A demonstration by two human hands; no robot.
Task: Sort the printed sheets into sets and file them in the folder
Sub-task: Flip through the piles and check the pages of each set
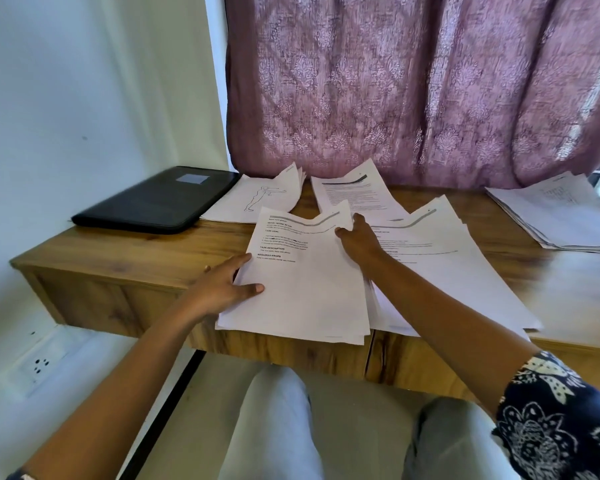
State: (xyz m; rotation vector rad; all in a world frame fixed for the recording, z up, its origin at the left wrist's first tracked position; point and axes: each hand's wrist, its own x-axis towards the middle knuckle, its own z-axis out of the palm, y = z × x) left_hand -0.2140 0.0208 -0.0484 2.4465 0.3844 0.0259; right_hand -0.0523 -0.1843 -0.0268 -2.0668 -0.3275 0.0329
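Head view looks down on a wooden desk (118, 251) where the printed sheets lie in several piles. The nearest stack (305, 292) sits at the front edge between both hands. The step in hand appears to be squaring this set. To do it well, the sheets should be gathered from two opposite sides and tapped even. They must also be kept apart from the neighbouring pile (465, 271), which touches and partly underlies them on the right. The left hand (222, 289) holds the stack's left edge, thumb flat on the top sheet and fingers along the margin, forearm reaching in from the lower left. The right hand (359, 242) is stretched farther forward, wrist low over the paper, with thumb and fingers closed around the stack's upper right corner. The black folder (153, 199) lies closed at the desk's far left, well apart from the hands, beside a pile topped by a figure drawing (257, 197). Another set (354, 192) rests against the curtain, and one more pile (561, 216) lies at the far right.
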